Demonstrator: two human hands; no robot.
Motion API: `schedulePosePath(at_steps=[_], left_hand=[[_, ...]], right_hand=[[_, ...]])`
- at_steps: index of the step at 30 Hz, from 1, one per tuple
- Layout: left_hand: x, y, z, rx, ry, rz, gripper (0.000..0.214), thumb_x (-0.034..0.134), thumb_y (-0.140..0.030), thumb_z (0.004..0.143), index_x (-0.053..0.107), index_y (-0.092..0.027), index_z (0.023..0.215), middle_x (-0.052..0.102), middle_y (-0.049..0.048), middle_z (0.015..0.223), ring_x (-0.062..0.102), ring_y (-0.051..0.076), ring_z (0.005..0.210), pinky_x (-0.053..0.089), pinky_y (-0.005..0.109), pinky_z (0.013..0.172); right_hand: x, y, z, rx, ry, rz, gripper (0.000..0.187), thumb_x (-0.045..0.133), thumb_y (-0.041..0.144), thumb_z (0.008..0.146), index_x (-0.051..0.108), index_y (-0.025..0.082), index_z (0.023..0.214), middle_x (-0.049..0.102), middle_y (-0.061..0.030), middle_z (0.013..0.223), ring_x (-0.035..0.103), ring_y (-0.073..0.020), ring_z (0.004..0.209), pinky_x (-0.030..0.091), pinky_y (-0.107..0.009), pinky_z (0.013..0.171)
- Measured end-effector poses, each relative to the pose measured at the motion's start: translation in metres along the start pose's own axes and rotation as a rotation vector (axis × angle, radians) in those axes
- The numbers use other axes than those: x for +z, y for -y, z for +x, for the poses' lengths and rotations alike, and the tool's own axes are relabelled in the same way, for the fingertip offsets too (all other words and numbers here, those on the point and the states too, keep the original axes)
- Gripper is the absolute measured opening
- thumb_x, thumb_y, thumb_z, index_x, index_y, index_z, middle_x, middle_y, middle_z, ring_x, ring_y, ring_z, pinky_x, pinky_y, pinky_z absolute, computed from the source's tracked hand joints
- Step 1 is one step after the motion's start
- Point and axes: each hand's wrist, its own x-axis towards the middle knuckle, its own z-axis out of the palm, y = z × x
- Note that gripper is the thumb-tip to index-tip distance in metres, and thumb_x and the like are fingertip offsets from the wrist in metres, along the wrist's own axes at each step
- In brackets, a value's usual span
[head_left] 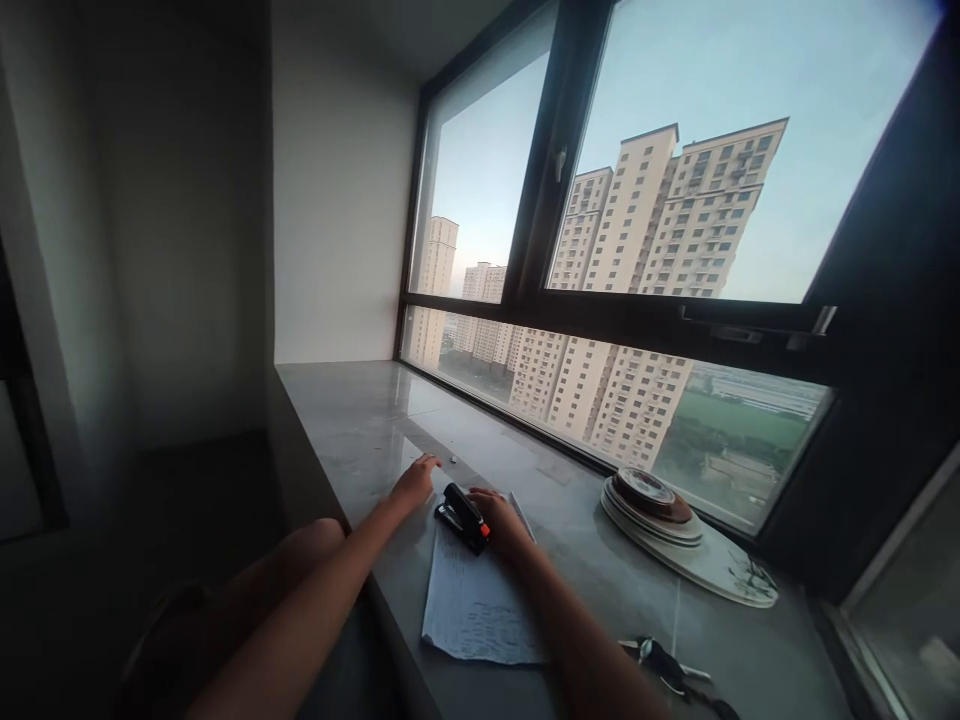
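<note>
A sheet of handwritten paper (pixel 480 605) lies on the grey stone window sill (pixel 360 420). At its top left corner a black stapler (pixel 462 515) with an orange tip sits on the paper. My right hand (pixel 501 520) rests on the paper right beside the stapler, fingers curled against it. My left hand (pixel 415 481) lies flat on the sill just left of the paper's top edge, fingers stretched out and holding nothing.
A stack of plates (pixel 660 510) on a large flat dish stands to the right by the window glass. A bunch of keys (pixel 667 668) lies near the sill's front right. My bare knee (pixel 300 560) is below the sill's edge. The wall closes the sill's far left end.
</note>
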Motion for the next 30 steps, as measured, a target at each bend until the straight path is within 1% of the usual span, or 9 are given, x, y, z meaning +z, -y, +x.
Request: schedulePosePath(at_steps=[4, 6, 8, 12, 14, 19, 22, 26, 30], left_hand=[[0.018, 0.009, 0.031, 0.089, 0.121, -0.014, 0.064, 0.048, 0.002, 0.072, 0.059, -0.014, 0.133, 0.054, 0.0113, 0.148, 0.046, 0.022, 0.140, 0.034, 0.038, 0.119], [0.026, 0.014, 0.035, 0.119, 0.172, -0.012, 0.061, 0.054, -0.006, 0.075, 0.059, -0.016, 0.135, 0.050, 0.0105, 0.152, 0.045, 0.024, 0.141, 0.033, 0.039, 0.120], [0.031, 0.019, 0.034, 0.133, 0.208, 0.002, 0.056, 0.057, -0.011, 0.078, 0.060, -0.016, 0.133, 0.052, 0.0113, 0.150, 0.046, 0.024, 0.140, 0.032, 0.038, 0.120], [0.032, 0.024, 0.027, 0.099, 0.200, 0.048, 0.047, 0.052, -0.013, 0.081, 0.064, -0.012, 0.127, 0.061, 0.0172, 0.138, 0.052, 0.026, 0.134, 0.032, 0.040, 0.118], [0.030, 0.025, 0.028, 0.086, 0.178, 0.062, 0.047, 0.049, -0.011, 0.082, 0.063, -0.012, 0.126, 0.061, 0.0183, 0.137, 0.053, 0.027, 0.133, 0.034, 0.042, 0.116], [0.032, 0.022, 0.051, 0.139, 0.204, 0.029, 0.054, 0.058, -0.012, 0.075, 0.062, -0.013, 0.128, 0.049, 0.0165, 0.152, 0.044, 0.026, 0.142, 0.031, 0.039, 0.119], [0.037, 0.021, 0.062, 0.150, 0.247, -0.008, 0.052, 0.061, -0.016, 0.072, 0.065, -0.015, 0.124, 0.055, 0.0132, 0.147, 0.047, 0.025, 0.140, 0.034, 0.038, 0.118], [0.035, 0.022, 0.052, 0.125, 0.235, -0.027, 0.043, 0.054, -0.013, 0.076, 0.069, -0.017, 0.116, 0.063, 0.0106, 0.139, 0.054, 0.021, 0.134, 0.037, 0.035, 0.116], [0.017, 0.026, 0.025, 0.068, 0.156, -0.013, 0.039, 0.048, -0.008, 0.079, 0.070, -0.017, 0.110, 0.063, 0.0133, 0.136, 0.055, 0.023, 0.131, 0.037, 0.036, 0.115]], right_hand=[[0.004, -0.003, 0.004, 0.007, 0.028, 0.008, 0.051, 0.047, 0.002, 0.083, 0.073, 0.026, 0.119, 0.066, -0.0057, 0.134, 0.061, -0.0188, 0.125, 0.043, -0.032, 0.108], [0.006, -0.006, 0.006, 0.005, 0.021, 0.005, 0.052, 0.047, 0.001, 0.082, 0.073, 0.026, 0.119, 0.067, -0.0058, 0.134, 0.061, -0.0194, 0.124, 0.043, -0.032, 0.108], [0.008, -0.009, 0.007, 0.011, 0.010, 0.008, 0.052, 0.047, 0.000, 0.081, 0.074, 0.028, 0.117, 0.067, -0.0043, 0.133, 0.061, -0.0201, 0.124, 0.043, -0.032, 0.108], [0.011, -0.010, 0.008, 0.024, -0.005, 0.036, 0.054, 0.047, -0.002, 0.081, 0.074, 0.030, 0.115, 0.068, -0.0010, 0.131, 0.060, -0.0188, 0.125, 0.042, -0.031, 0.109], [0.013, -0.008, 0.008, 0.031, -0.011, 0.045, 0.053, 0.047, -0.002, 0.080, 0.075, 0.029, 0.114, 0.069, -0.0011, 0.130, 0.061, -0.0190, 0.124, 0.042, -0.031, 0.109], [0.019, 0.001, 0.011, -0.002, -0.012, 0.044, 0.052, 0.047, -0.001, 0.081, 0.075, 0.030, 0.114, 0.069, -0.0011, 0.129, 0.062, -0.0194, 0.122, 0.042, -0.030, 0.108], [0.022, 0.002, 0.013, -0.039, 0.004, 0.041, 0.052, 0.047, 0.000, 0.083, 0.074, 0.029, 0.116, 0.068, -0.0017, 0.131, 0.062, -0.0201, 0.122, 0.043, -0.031, 0.108], [0.024, 0.000, 0.014, -0.050, 0.019, 0.030, 0.051, 0.048, -0.001, 0.081, 0.074, 0.027, 0.116, 0.067, -0.0034, 0.133, 0.061, -0.0201, 0.123, 0.041, -0.030, 0.109], [0.022, 0.001, 0.014, -0.047, 0.011, 0.035, 0.052, 0.047, -0.002, 0.081, 0.074, 0.028, 0.115, 0.069, -0.0015, 0.129, 0.062, -0.0186, 0.122, 0.041, -0.028, 0.108]])
